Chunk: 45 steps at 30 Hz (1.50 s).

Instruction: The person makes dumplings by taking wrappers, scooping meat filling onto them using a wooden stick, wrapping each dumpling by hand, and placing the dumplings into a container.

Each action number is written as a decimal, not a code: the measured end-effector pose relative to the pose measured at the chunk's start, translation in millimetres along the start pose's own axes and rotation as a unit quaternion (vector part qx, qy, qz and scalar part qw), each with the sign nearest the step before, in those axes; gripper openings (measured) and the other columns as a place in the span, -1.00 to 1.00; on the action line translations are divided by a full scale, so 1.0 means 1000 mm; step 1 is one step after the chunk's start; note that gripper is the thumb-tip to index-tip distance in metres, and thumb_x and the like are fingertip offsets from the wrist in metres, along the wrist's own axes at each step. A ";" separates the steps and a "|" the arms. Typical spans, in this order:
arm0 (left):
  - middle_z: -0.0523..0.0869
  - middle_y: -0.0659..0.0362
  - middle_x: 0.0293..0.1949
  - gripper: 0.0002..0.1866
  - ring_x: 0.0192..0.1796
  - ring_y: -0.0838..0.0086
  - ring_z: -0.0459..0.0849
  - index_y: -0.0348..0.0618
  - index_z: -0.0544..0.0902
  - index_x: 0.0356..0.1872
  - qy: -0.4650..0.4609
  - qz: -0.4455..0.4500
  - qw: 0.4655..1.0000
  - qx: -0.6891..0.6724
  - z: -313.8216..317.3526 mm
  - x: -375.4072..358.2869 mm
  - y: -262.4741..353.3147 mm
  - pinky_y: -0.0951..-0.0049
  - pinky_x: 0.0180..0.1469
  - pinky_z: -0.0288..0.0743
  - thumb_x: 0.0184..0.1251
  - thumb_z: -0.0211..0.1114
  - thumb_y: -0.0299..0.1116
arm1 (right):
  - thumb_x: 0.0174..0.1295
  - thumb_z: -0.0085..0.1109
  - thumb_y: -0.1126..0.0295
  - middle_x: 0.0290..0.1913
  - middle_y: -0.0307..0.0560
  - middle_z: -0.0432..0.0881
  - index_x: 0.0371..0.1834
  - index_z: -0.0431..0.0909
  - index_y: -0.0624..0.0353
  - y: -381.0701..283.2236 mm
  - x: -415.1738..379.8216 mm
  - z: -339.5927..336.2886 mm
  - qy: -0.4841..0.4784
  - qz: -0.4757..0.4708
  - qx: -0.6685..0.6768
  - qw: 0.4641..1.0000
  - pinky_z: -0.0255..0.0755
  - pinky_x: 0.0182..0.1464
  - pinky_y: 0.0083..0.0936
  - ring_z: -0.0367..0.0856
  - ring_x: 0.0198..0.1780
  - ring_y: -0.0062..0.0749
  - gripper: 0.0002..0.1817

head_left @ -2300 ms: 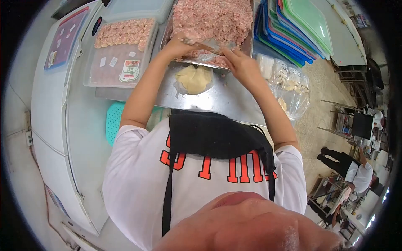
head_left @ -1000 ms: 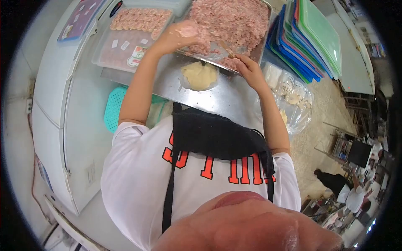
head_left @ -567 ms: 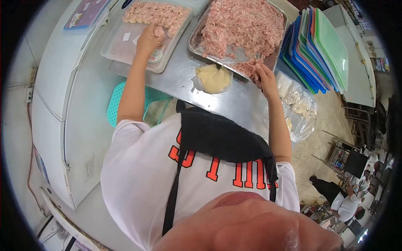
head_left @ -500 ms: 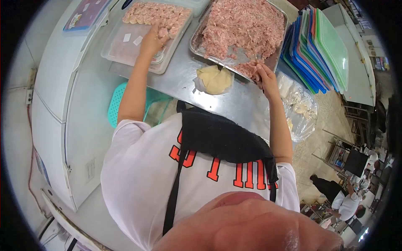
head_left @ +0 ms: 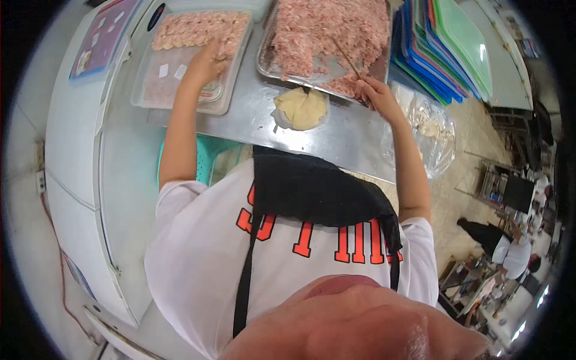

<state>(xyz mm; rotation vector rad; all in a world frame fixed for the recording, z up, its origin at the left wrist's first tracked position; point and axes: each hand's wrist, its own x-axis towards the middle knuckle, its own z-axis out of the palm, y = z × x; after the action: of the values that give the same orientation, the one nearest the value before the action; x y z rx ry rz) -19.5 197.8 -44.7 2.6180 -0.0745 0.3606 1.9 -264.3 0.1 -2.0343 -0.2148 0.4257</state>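
My left hand (head_left: 204,65) is over a clear plastic container (head_left: 144,90), its fingers apart and reaching to rows of small meat-filled dumplings (head_left: 180,31). Between those fingers I see nothing held. In my right hand (head_left: 379,99) is a thin stick-like tool (head_left: 347,57), closed in the fingers and slanting over a metal tray (head_left: 327,90). Pinkish minced meat (head_left: 330,30) fills most of that tray, and a smaller clump lies by my right fingertips. A stack of pale yellow dough wrappers (head_left: 301,109) sits on the steel table (head_left: 240,123), between my hands.
Blue, green and clear plastic lids (head_left: 441,54) stand stacked right of the tray. A clear plastic bag (head_left: 429,129) with pale pieces lies below them. A white freezer (head_left: 75,138) is on the left, a turquoise stool (head_left: 205,159) under the table. Another person (head_left: 510,252) works far right.
The view has shifted, so the table things appear further left and higher. My left hand's fingers have drawn closer together over the dumplings. The stick in my right hand shows more clearly.
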 end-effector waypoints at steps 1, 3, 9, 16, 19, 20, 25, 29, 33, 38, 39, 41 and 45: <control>0.49 -0.13 0.24 -0.32 0.29 0.06 0.46 -0.18 0.39 0.31 -0.020 -0.002 1.000 0.021 -0.009 -0.006 0.012 0.24 0.30 0.33 0.14 0.39 -0.28 | 0.38 0.06 0.26 -0.54 -0.15 0.52 0.07 0.58 0.21 0.002 0.002 -0.011 -0.011 -0.047 -0.107 0.993 0.41 -0.40 -0.49 0.48 -0.48 -0.51 -0.68; 0.52 -0.10 0.21 -0.40 0.27 0.08 0.48 -0.16 0.45 0.26 0.007 0.021 1.000 0.009 -0.025 -0.019 0.062 0.24 0.29 0.35 0.16 0.37 -0.27 | 0.33 0.09 0.30 -0.32 0.02 0.71 0.03 0.61 0.13 -0.001 0.008 -0.040 -0.001 -0.088 -0.236 0.968 0.51 -0.23 -0.32 0.68 -0.33 -0.23 -0.72; 0.63 0.02 -0.11 -0.65 0.00 0.12 0.58 -0.10 0.62 -0.03 -0.126 0.136 0.955 -0.232 0.049 -0.058 0.157 0.25 0.09 0.45 0.15 0.32 -0.27 | 0.14 0.08 0.32 -0.36 0.16 0.68 -0.41 0.69 0.18 -0.027 0.001 -0.031 0.014 -0.085 -0.588 0.804 0.54 -0.22 -0.11 0.68 -0.26 0.07 -0.78; 0.62 0.03 -0.17 -0.71 -0.05 0.10 0.54 -0.15 0.64 -0.16 -0.069 0.190 0.971 -0.130 0.098 -0.077 0.162 0.24 0.07 0.40 0.11 0.35 -0.27 | 0.13 0.04 0.33 -0.45 0.10 0.66 -0.53 0.61 0.21 -0.042 -0.018 -0.036 -0.015 -0.212 -0.609 0.764 0.54 -0.37 -0.24 0.69 -0.36 -0.08 -0.78; 0.62 0.02 -0.14 -0.76 -0.04 0.10 0.54 -0.17 0.66 -0.19 -0.076 0.123 0.972 -0.183 0.103 -0.079 0.147 0.23 0.08 0.40 0.16 0.31 -0.29 | 0.14 0.04 0.34 -0.46 0.11 0.66 -0.53 0.61 0.22 -0.052 -0.013 -0.047 -0.027 -0.204 -0.619 0.758 0.54 -0.37 -0.22 0.69 -0.37 -0.07 -0.78; 0.64 0.02 -0.13 -0.80 -0.01 0.10 0.55 -0.21 0.67 -0.23 -0.078 0.086 0.970 -0.212 0.106 -0.081 0.145 0.23 0.08 0.41 0.22 0.27 -0.32 | 0.15 0.04 0.34 -0.46 0.11 0.66 -0.52 0.62 0.21 -0.052 -0.010 -0.049 -0.036 -0.200 -0.636 0.744 0.54 -0.36 -0.20 0.69 -0.37 -0.05 -0.77; 0.66 0.03 -0.13 -0.78 -0.05 0.13 0.59 -0.25 0.67 -0.23 0.031 0.099 0.981 -0.163 0.086 -0.083 0.155 0.24 0.03 0.45 0.29 0.19 -0.31 | 0.19 0.05 0.29 -0.48 0.11 0.66 -0.52 0.65 0.18 -0.018 -0.013 0.007 -0.016 -0.250 -0.564 0.787 0.55 -0.37 -0.17 0.69 -0.40 -0.03 -0.74; 0.68 0.04 -0.07 -0.74 -0.07 0.26 0.67 -0.31 0.64 -0.11 0.011 -0.104 0.939 -0.328 0.070 -0.086 0.162 0.30 0.00 0.52 0.40 0.13 -0.32 | 0.29 -0.01 0.21 -0.46 0.12 0.67 -0.51 0.67 0.22 -0.018 -0.012 0.011 -0.020 -0.200 -0.517 0.832 0.57 -0.34 -0.18 0.69 -0.39 0.00 -0.63; 0.67 0.06 0.02 -0.67 -0.06 0.33 0.69 -0.28 0.52 0.13 0.033 -0.271 0.607 -0.746 0.060 -0.077 0.165 0.31 -0.02 0.55 0.48 0.02 -0.31 | 0.36 -0.07 0.11 -0.40 0.10 0.68 -0.47 0.67 0.19 -0.018 -0.004 -0.023 -0.039 -0.172 -0.419 0.891 0.55 -0.29 -0.14 0.68 -0.34 0.00 -0.55; 0.69 0.00 -0.07 -0.57 0.02 0.27 0.67 -0.41 0.46 0.18 -0.109 -0.189 0.667 -0.712 0.027 -0.072 0.159 0.31 0.08 0.55 0.49 0.06 -0.24 | 0.24 0.01 0.25 -0.41 0.03 0.67 -0.46 0.65 0.12 -0.041 -0.016 -0.034 -0.024 -0.186 -0.590 0.785 0.54 -0.26 -0.18 0.68 -0.30 -0.03 -0.73; 0.69 0.00 -0.07 -0.57 0.02 0.27 0.67 -0.41 0.46 0.18 -0.109 -0.189 0.667 -0.713 0.023 -0.071 0.152 0.31 0.08 0.55 0.49 0.06 -0.24 | 0.19 0.03 0.31 -0.43 0.05 0.67 -0.48 0.65 0.15 -0.042 -0.021 -0.028 -0.039 -0.197 -0.614 0.763 0.55 -0.29 -0.18 0.69 -0.31 -0.05 -0.77; 0.70 0.01 -0.07 -0.57 -0.03 0.27 0.70 -0.29 0.49 0.21 -0.102 -0.123 0.897 -0.411 0.013 -0.069 0.138 0.34 0.02 0.54 0.50 0.02 -0.21 | 0.14 0.04 0.34 -0.45 0.08 0.66 -0.49 0.64 0.19 -0.048 -0.025 -0.007 -0.037 -0.193 -0.613 0.765 0.56 -0.31 -0.19 0.69 -0.34 -0.05 -0.78; 0.71 0.01 -0.15 -0.62 -0.13 0.28 0.71 -0.14 0.55 0.19 0.047 0.075 0.995 -0.037 -0.009 -0.066 0.121 0.40 -0.06 0.51 0.48 0.03 -0.21 | 0.10 0.04 0.40 -0.51 0.13 0.64 -0.55 0.61 0.28 -0.051 -0.016 0.025 -0.016 -0.217 -0.599 0.771 0.57 -0.35 -0.17 0.70 -0.40 -0.06 -0.78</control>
<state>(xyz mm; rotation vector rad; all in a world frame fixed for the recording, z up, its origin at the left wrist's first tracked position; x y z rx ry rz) -99.4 94.8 1.5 2.5245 -0.2495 0.5217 -21.2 -224.4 37.7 -3.0741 -1.2081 -0.0436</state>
